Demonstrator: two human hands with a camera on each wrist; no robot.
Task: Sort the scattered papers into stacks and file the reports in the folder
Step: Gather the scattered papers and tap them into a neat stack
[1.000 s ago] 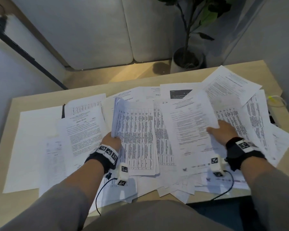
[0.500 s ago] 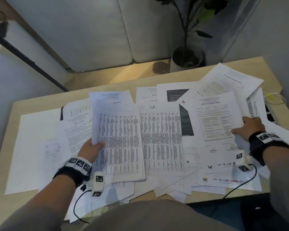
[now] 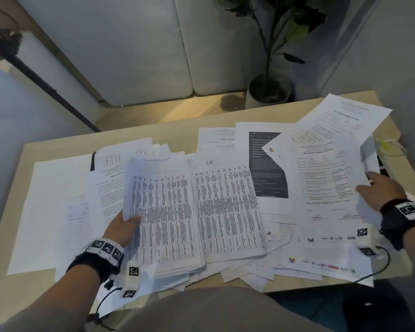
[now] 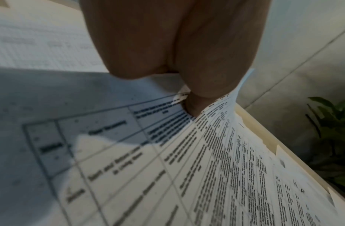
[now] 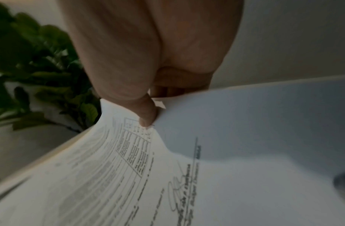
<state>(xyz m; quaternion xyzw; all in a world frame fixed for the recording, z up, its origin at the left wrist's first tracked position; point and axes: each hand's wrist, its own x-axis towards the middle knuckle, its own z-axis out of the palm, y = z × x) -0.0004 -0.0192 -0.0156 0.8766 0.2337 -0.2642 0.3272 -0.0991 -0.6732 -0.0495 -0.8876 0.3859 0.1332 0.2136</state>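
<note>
Papers (image 3: 225, 207) across pale desk (image 3: 177, 130)

Potted plant (image 3: 271, 89) behind wood desk (image 3: 153, 134), grey sofa cushions (image 3: 130, 44), yellow cable (image 3: 385, 144)

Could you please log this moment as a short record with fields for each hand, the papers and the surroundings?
left hand: grips the left edge of a bundle of table-printed sheets, lifting that edge
right hand: pinches the right edge of a form sheet with signatures
loose papers: spread overlapping across the desk, not yet in stacks
dark-printed page: partly covered, mid-desk
folder: cannot tell which item it is
background: potted plant beyond the far edge
</note>
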